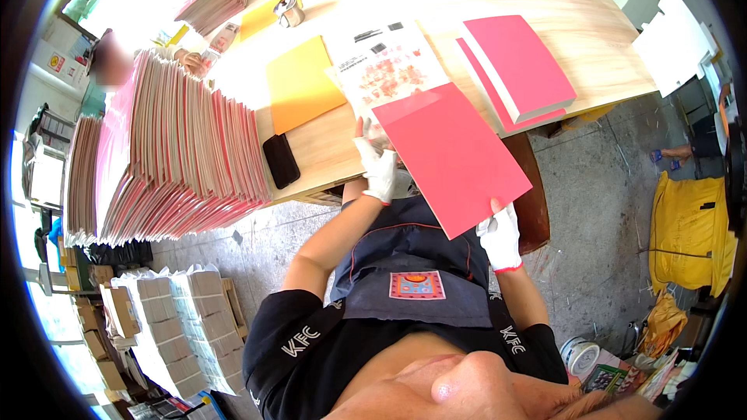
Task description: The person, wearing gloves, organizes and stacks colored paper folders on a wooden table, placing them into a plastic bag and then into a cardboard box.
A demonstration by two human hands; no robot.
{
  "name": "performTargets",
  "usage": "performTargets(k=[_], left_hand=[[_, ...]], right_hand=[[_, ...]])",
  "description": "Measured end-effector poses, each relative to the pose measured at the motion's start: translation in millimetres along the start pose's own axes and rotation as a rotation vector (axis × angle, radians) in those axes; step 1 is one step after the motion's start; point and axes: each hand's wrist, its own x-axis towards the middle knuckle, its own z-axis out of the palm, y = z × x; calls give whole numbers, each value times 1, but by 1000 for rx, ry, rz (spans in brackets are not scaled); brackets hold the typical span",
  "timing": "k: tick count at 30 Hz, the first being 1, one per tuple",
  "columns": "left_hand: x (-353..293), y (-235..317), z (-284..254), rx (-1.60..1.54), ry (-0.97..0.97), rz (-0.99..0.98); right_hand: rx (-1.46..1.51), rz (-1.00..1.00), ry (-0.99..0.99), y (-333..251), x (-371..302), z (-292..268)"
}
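A pinkish-red card sheet (451, 155) slants across the table's near edge, over my lap. My right hand (500, 237), in a white glove with bare fingertips, pinches its near right corner. My left hand (379, 167), gloved the same way, is closed at the near left edge of a white printed sheet (393, 66) with a red-orange pattern. The card covers the lower part of that sheet, and the left fingers are partly hidden. To the right lies a thick stack of pink sheets (521, 62). A yellow-orange sheet (303, 85) is left of the printed one.
Tall piles of pink-covered booklets (179, 148) fill the table's left side, beside a black phone (281, 161). Farther back are a metal cup (289, 12) and another person's hand (193, 62). Wrapped paper stacks (175, 327) stand on the floor at left, a yellow bag (689, 233) at right.
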Motion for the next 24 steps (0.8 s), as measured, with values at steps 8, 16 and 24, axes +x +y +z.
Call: performTargets(k=[8,16,24], left_hand=[[-27,-126,-10,-26,-77,-442],[-113,-150,-76,188,-278,-389],[-64,-93,-52,-86,25,-718]], right_hand=[[-78,42,-51,-3,-24,9],[-96,339,32,69,5,-3],[319,419,-72,109,101,33]])
